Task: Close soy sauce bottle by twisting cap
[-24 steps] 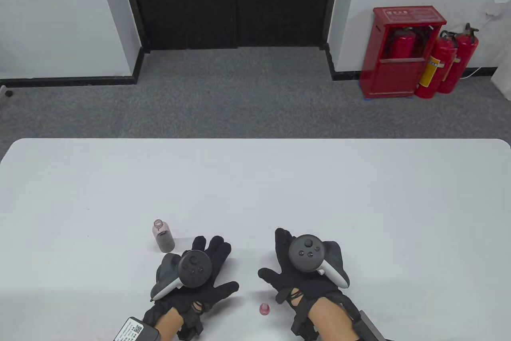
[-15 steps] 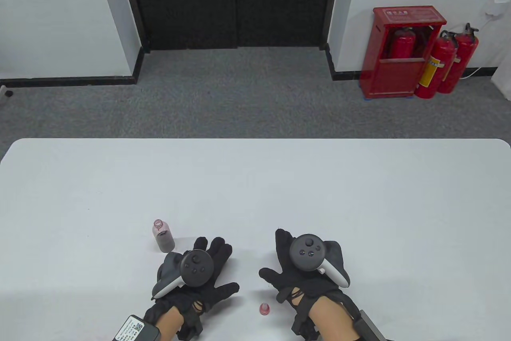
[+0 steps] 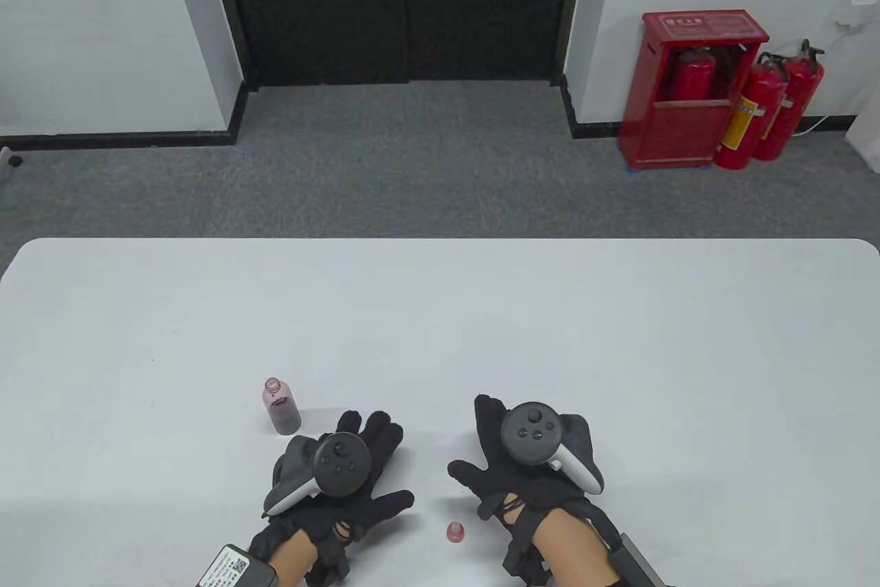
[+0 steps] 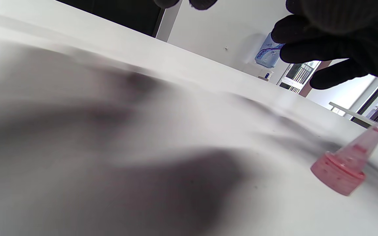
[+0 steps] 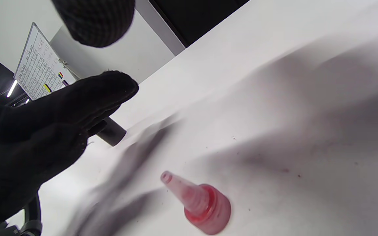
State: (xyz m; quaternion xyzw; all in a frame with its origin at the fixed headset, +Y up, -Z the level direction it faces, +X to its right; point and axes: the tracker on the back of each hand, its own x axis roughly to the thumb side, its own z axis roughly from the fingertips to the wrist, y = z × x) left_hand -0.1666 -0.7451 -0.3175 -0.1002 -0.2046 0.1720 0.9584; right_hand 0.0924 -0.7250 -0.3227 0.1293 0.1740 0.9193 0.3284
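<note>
1. The red cone-tipped cap (image 3: 455,532) is standing base down on the white bench (image 3: 440,312) at its near edge, between the two wrists and just beside the right one. It is off the bottle, so the closing has not begun, and it is sitting where either hand could reach it.
2. The right hand (image 3: 522,470) is lying palm down and flat on the bench, thumb pointing inward toward the cap. Its fingers (image 5: 87,98) are spreading wide and holding nothing. This reads as a rest pose before a reach.
3. The left hand (image 3: 344,477) is lying flat too, palm down, thumb sticking out toward the middle. Its fingers (image 3: 368,429) are stretching forward, loose, gripping nothing.
4. The soy sauce bottle (image 3: 280,406) is standing upright just beyond the left hand's outer side, near it but apart. Its neck is showing open, with dark contents filling the lower part. My judgement: its spot favours the left hand steadying it while the right hand brings the cap and twists.
</note>
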